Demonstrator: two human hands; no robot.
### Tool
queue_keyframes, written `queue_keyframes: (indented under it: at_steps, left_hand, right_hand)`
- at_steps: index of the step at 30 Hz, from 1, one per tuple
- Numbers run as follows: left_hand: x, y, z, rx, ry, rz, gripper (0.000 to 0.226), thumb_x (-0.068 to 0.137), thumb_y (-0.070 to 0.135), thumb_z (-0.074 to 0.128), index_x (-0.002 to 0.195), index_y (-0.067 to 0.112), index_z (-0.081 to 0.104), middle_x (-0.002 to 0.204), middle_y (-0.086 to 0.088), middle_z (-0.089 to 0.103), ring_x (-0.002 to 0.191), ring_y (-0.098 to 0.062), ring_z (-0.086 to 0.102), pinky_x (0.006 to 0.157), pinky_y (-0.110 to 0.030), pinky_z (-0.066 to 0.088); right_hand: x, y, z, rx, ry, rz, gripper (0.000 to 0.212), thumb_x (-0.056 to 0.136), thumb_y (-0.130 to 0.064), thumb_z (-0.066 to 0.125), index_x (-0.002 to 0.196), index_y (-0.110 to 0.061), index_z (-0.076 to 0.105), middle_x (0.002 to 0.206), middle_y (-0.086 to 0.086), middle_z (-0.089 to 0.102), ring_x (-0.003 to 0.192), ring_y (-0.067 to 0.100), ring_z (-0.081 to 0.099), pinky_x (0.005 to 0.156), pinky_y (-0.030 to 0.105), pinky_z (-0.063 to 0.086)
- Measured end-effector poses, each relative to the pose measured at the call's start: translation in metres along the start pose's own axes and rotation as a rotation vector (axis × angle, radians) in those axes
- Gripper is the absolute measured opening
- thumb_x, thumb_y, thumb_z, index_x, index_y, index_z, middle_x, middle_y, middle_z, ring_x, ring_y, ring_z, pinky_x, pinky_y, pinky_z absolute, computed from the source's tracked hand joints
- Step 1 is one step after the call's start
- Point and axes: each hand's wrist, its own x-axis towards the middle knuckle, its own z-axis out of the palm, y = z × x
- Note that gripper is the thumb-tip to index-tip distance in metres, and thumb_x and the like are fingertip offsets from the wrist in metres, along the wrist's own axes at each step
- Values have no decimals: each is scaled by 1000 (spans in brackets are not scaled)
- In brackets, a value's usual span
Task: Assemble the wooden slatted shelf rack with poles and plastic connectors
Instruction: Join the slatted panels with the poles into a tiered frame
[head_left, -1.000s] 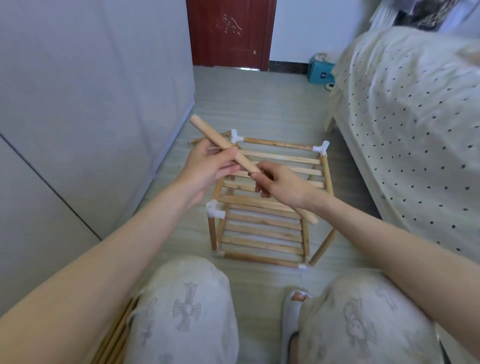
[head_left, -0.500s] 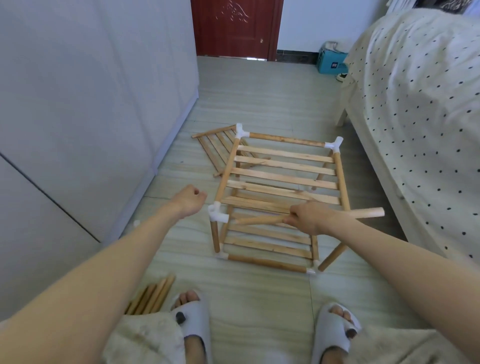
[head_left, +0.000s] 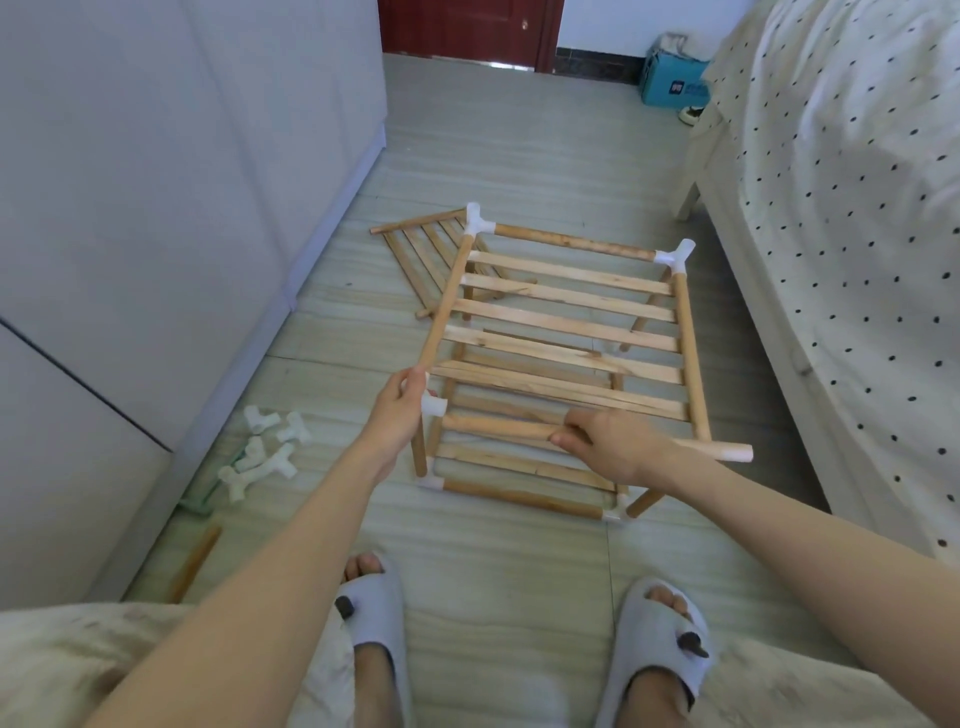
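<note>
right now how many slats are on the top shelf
5, running crosswise between the side poles: far one, then, and the nearest just beyond the right hand.

Bright, soft daylight; faint shadows; sharp centre, wide-angle bending at the edges

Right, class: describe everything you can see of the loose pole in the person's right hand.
The pole is a round, light wooden rod with a pale tip at its right end. It lies roughly level, across the near side of the rack, above the lower slats. The right hand grips it near the middle. Its left end points at the white connector on the near left corner, which the left hand holds; whether it is seated there cannot be told.
</note>
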Motion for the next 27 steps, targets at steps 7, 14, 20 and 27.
queue_keyframes:
  at_steps: [7, 14, 20, 27]
  left_hand:
    - [3, -4, -2, 25, -38, -3, 46, 101, 43, 26, 133, 17, 47, 134, -6, 53, 126, -21, 45, 94, -25, 31]
    - [0, -1, -2, 20, -38, -29, 51, 101, 44, 26, 134, 12, 48, 131, -6, 53, 121, -18, 45, 92, -25, 29]
    - [1, -1, -3, 35, -68, -45, 54, 101, 46, 23, 137, 13, 44, 137, -5, 49, 127, -19, 41, 95, -25, 27]
    - [0, -2, -2, 53, -71, -49, 53, 101, 47, 21, 140, 17, 40, 141, -3, 47, 131, -17, 39, 96, -24, 26]
  right_hand:
    - [-3, 9, -1, 53, 111, 42, 29, 97, -47, 36, 88, -22, 49, 81, -2, 55, 79, 21, 52, 68, 34, 42]
    - [-1, 2, 20, 112, 109, 16, 24, 97, -43, 40, 88, -23, 48, 78, -3, 53, 77, 24, 55, 70, 38, 48]
    - [-3, 4, 35, 128, 175, 15, 23, 97, -47, 37, 88, -27, 43, 83, -1, 57, 81, 26, 59, 67, 36, 46]
    - [-2, 4, 28, -51, 360, -6, 35, 96, -50, 35, 108, -23, 54, 97, 0, 61, 86, 27, 61, 65, 30, 34]
